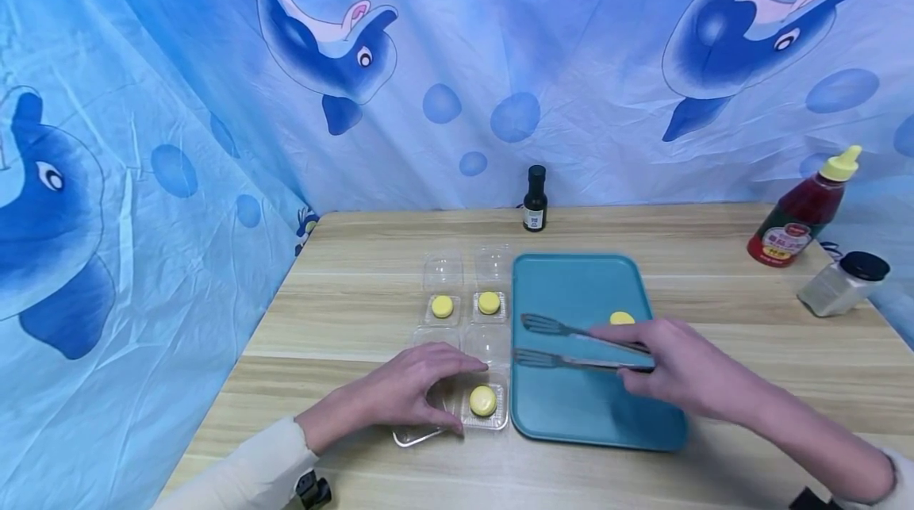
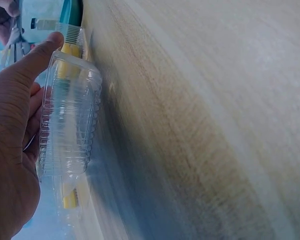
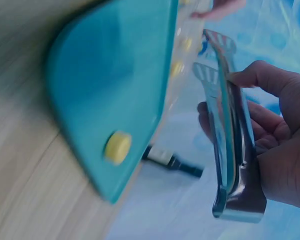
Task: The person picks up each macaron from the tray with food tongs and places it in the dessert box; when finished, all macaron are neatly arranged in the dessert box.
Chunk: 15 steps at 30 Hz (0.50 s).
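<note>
My right hand holds metal tongs above the blue tray; their two arms stand apart with nothing between them. One yellow round piece lies on the tray, beyond the hand in the head view. My left hand is at the front left clear plastic box, thumb and fingers around its sides. Just right of it, a yellow piece sits in another clear box. Two more yellow pieces lie in the boxes behind.
A small dark bottle stands at the table's back edge. On the right are a red sauce bottle and a jar with a black lid. Blue cloth with dolphins hangs behind and at the left.
</note>
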Tool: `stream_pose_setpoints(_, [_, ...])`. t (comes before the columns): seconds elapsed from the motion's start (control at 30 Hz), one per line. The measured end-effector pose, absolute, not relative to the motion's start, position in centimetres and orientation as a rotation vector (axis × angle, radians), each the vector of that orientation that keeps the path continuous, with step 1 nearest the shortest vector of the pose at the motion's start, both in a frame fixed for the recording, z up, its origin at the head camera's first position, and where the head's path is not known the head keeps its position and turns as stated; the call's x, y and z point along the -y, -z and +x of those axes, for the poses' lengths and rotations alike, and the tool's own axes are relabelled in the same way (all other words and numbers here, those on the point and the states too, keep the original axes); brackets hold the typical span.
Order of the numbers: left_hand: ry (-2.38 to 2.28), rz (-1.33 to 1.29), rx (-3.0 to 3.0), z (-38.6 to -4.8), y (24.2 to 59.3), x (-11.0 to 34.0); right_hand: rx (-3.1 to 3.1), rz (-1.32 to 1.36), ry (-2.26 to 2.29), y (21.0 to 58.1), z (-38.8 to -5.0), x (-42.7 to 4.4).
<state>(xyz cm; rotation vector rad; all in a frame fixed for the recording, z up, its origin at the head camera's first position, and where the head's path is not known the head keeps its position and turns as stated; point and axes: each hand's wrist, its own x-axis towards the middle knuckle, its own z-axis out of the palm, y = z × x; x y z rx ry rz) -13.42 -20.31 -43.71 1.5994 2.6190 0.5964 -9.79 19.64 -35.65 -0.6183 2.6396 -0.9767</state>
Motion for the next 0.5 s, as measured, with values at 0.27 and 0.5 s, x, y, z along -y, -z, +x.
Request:
stream_pose_setpoints(0.27, [-0.575,1.566,-2.618,-13.4,43.6,20.4,-2.790,-0.520,1.011,37.3,-11.1,-23.5])
stream_pose_setpoints(0.5, [-0.606,1.557,-2.638,-13.3,43.4,20.8,-2.902,-0.536,1.008,39.1,-11.9,-26.0])
